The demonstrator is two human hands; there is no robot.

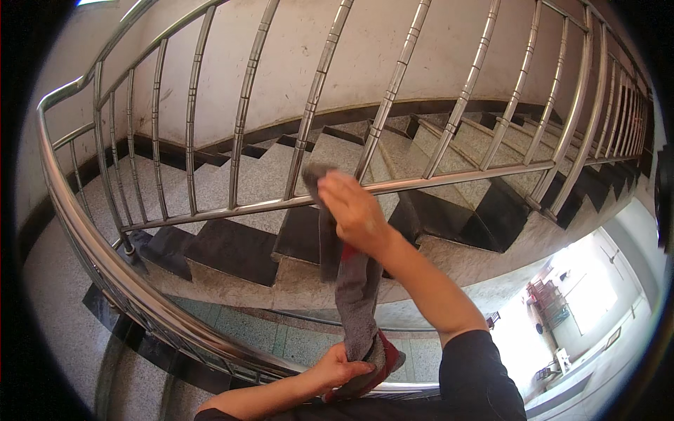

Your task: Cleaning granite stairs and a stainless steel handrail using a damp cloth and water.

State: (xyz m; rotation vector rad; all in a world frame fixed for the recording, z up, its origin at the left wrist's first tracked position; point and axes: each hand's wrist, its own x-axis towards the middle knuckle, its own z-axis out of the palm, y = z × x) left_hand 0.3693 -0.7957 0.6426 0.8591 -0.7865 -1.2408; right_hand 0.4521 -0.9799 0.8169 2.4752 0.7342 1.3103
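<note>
A long grey cloth (360, 294) with red edging stretches between my two hands in front of the stair railing. Up at the lower rail (253, 209) of the stainless steel balustrade, my right hand (355, 210) grips the cloth's upper part, slightly blurred. A dark grey strip of cloth hangs just left of that hand, and a blurred end rises by a baluster (310, 113). Whether the cloth wraps around the rail is hidden by my hand. Close to my body, my left hand (342, 366) holds the bunched lower part, thumb on top.
Beyond the balusters climb speckled stone steps (253, 176) with black risers, beside a stained pale wall (284, 58). A curved steel handrail (174, 310) runs along my left and front. Down at the right, a bright lower room (568, 316) shows, with furniture too small to identify.
</note>
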